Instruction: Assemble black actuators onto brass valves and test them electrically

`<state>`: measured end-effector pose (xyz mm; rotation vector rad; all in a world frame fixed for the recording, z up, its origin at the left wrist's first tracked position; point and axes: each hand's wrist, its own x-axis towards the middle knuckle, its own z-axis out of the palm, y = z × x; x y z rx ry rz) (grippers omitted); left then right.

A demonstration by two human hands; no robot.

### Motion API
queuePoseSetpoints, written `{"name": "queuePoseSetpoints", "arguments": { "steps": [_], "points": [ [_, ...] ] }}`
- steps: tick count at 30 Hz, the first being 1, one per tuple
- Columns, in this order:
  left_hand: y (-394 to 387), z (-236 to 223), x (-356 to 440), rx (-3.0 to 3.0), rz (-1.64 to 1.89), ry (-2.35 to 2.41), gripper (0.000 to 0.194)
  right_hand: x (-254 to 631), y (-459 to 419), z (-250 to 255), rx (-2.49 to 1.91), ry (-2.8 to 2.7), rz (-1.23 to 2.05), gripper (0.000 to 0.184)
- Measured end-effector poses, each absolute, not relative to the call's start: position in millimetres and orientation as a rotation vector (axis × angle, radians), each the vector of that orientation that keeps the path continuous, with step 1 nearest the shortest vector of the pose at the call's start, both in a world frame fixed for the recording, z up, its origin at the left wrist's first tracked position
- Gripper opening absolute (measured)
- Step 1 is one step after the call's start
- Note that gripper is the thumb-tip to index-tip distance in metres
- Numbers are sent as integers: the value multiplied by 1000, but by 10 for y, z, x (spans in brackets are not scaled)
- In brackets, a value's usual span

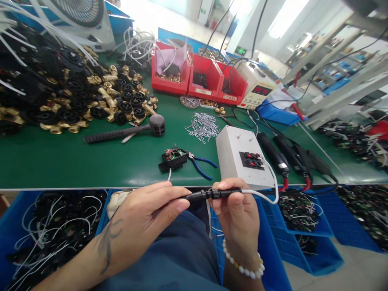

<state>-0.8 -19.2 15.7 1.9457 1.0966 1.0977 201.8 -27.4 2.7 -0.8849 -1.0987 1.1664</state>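
The cable connector pair (212, 194) is held above the lap, just off the bench edge, its long axis nearly horizontal, left to right. Its left half is gripped by the left hand's (151, 210) closed fingers; its right half, trailing white cable (266, 198), is pinched by the right hand (239, 214). Blue-handled pliers (202, 163) lie beyond.
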Motion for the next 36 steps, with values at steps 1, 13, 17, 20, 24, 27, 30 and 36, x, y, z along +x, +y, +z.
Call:
{"name": "queuePoseSetpoints", "arguments": {
  "steps": [1,13,17,20,24,27,30,36],
  "points": [
    [-189,155,-11,1947,1088,1099,19,2017,-269,31,-888,-1101,1167,23],
    [-177,176,6,2162,1085,1104,24,2070,-247,4,-863,-1239,1141,18],
    [-179,167,54,2314,1137,1133,31,2088,-243,5,-895,-1255,1169,15],
    [-181,139,72,2309,1122,1101,31,2100,-246,-1,-923,-1248,1170,13],
    [-153,74,56,2215,924,1027,27,2156,-280,-141,-989,-1220,1230,21],
    [-44,1,2,2158,858,1092,31,2247,-343,-290,-1172,-1301,1465,47],
    [160,-129,-41,2054,1044,1409,42,2327,-433,-307,-1371,-1686,1791,58],
    [538,-473,140,1960,874,1749,64,2288,-632,133,-782,-1848,1696,33]
  ]
}}
